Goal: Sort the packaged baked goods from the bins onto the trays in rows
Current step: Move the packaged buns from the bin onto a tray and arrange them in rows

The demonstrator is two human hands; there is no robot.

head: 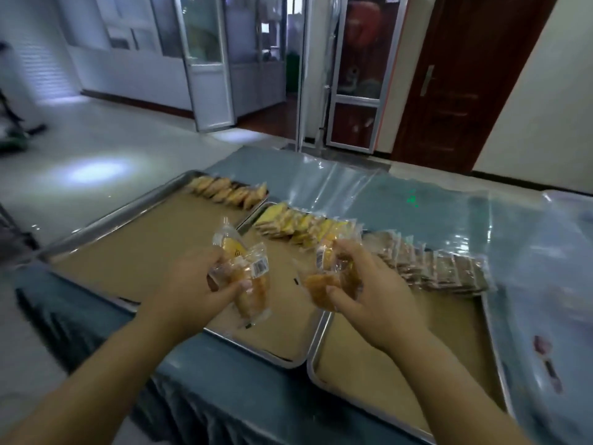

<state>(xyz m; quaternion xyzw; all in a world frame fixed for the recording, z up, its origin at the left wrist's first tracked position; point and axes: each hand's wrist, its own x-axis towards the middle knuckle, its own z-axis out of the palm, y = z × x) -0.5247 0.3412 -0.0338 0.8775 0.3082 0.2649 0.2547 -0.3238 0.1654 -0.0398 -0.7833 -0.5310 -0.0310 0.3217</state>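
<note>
Standing over a table with both hands raised above three metal trays, held apart, each clamped on its own load. Gripping with the left hand (199,284), at 9 o'clock of centre, a clutch of packets (247,274): clear-wrapped golden pastries, thumb across the front, one yellow-printed packet poking up behind. Pinching with the right hand (369,284), at 3 o'clock of centre, a second bundle (321,284) between thumb and curled fingers.

Judged light and soft: thin, slippery film over crushable bread. Best taken by the flanks or the sealed film edges, loosely, never squeezed at the middle. Several held at once likely to slide against each other.

Laid out below, from 10 o'clock round to 3 o'clock:
- left tray (106,216), brown-lined, with golden pastries (227,191) in one row along its far edge
- middle tray (256,342), with yellow packets (305,228) overlapped like tiles
- right tray (316,370), with a longer row of brownish packets (439,268)

Much bare liner nearer the body, so sorting judged far from finished. At far right, blurred, something translucent (564,239), perhaps a bin.

Underneath, teal cloth (237,387) beneath a glossy clear sheet (353,187). Beyond, at 11 o'clock, a pale shiny floor (96,149) and aluminium-framed glass doors (208,59); at 1 o'clock, a dark wooden door (465,75).
</note>
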